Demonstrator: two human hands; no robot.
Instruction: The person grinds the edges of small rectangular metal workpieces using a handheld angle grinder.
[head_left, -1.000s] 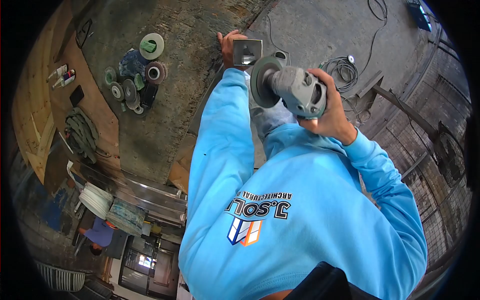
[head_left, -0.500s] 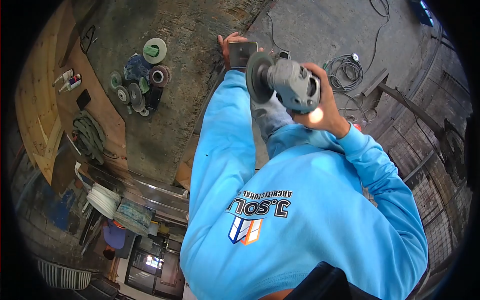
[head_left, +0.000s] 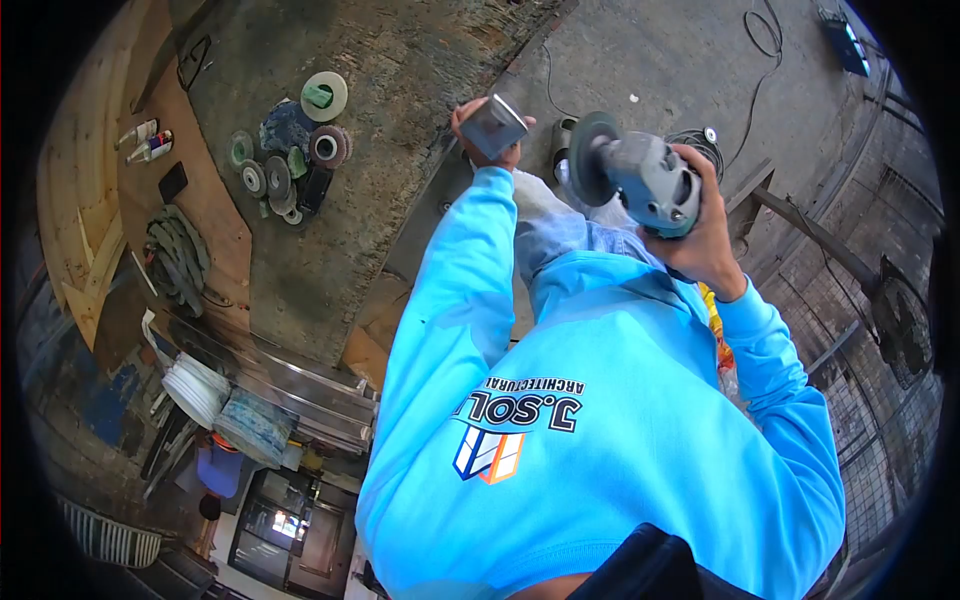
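Note:
My left hand [head_left: 510,155] is closed round a small square metal piece [head_left: 494,127], its shiny face tilted up. My right hand [head_left: 712,222] grips a grey angle grinder [head_left: 655,185] by its body, with part of the grip hidden behind the fingers. The round disc [head_left: 594,158] on the grinder points left, toward the metal piece. A gap separates the disc from the metal.
On the worktop [head_left: 340,260] at left lie several abrasive discs [head_left: 277,180], a blue cloth [head_left: 285,128], bottles [head_left: 150,147] and a green-grey cloth [head_left: 178,258]. A coiled cable [head_left: 697,146] rests on the floor at right. Another person [head_left: 218,468] is at lower left.
The grinder has moved right and slightly down, away from the metal piece. My left hand has turned the piece and brought it a little lower and to the right.

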